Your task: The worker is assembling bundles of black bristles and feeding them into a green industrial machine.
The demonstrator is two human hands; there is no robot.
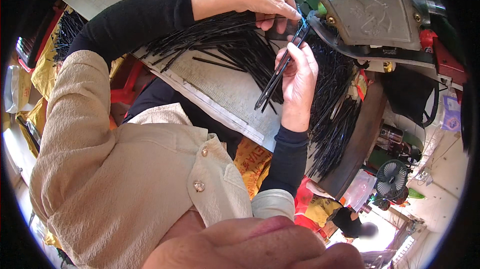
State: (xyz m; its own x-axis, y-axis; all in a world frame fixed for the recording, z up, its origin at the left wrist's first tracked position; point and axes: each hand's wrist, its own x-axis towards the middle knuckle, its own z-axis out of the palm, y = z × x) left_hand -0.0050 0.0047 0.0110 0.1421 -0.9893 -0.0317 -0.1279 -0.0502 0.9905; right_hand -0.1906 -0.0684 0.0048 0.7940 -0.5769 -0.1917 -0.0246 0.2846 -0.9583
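My right hand (299,71) is closed round a pair of long, thin black strips (272,86), which slant down to the left and end in rounded tips. The upper ends, with a bluish sheen, lie beside the metal part of a green machine (370,11). My left hand (270,6) is closed at those upper ends, thumb and fingers pinched together. What exactly it pinches is too small to make out. Beneath both hands, a heap of similar black strips (225,39) spreads over the pale worktable (235,101).
Another pile of black strips (335,139) lies right of my right forearm, by the table's curved brown edge (370,134). A curved metal arm (350,51) juts from the machine. Farther off are a small fan (392,179), a red stool (127,84) and yellow bags (45,69).
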